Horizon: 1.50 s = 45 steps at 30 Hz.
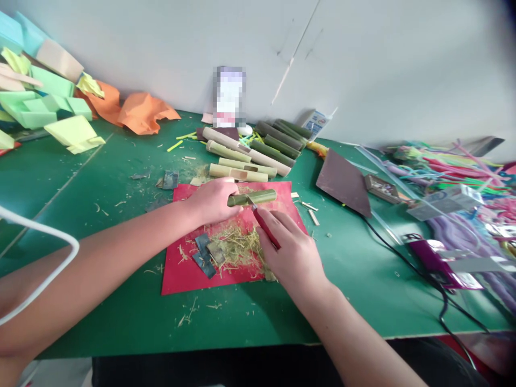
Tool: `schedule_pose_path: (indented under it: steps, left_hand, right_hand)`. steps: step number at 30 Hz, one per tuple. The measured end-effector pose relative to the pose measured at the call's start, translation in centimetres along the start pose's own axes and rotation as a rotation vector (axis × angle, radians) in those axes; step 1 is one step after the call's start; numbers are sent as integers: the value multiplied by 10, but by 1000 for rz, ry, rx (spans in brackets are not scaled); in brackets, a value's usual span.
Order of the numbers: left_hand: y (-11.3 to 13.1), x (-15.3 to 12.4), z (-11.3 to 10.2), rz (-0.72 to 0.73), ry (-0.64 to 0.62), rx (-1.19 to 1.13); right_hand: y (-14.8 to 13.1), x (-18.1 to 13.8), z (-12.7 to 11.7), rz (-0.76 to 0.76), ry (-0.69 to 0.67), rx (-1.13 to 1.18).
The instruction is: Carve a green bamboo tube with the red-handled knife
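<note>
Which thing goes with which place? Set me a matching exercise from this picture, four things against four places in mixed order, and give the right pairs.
Things
1. nearest bamboo tube
2. red-handled tool
3. crumpled orange paper
4. heap of shavings

Places
A. In the grip of the right hand
B. Lying loose on the red sheet
C. In the grip of the left hand
D. At the back left of the green table, near the wall

Right pairs: 1-C, 2-A, 3-D, 4-B
</note>
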<state>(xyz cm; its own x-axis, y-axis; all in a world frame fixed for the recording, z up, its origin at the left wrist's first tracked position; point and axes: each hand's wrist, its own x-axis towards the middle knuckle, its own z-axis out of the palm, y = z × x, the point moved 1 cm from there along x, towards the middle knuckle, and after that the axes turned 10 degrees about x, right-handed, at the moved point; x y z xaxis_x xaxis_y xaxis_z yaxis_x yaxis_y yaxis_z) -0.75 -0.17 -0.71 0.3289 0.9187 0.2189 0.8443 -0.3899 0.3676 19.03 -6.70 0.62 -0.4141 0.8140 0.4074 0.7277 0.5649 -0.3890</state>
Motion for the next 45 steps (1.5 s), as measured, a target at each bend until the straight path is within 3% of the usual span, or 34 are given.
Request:
schedule_pose_path:
  steps: [20, 27, 34, 39, 45]
  left_hand:
    - [-1, 1, 1, 1, -9, -13]
    - [-2, 2, 3, -15, 0, -6]
    - [3, 1, 0, -70, -40, 27]
    - [2, 1, 0, -6, -22, 86]
    - [-1, 1, 3, 15, -16, 98]
  right_hand:
    - [-8, 9, -14, 89, -104, 54]
    - [-3, 21, -19, 107, -102, 188]
    - [-4, 32, -35, 195, -212, -3]
    - [-7, 51, -43, 222, -161, -49]
    - [-8, 70, -52, 165, -108, 65]
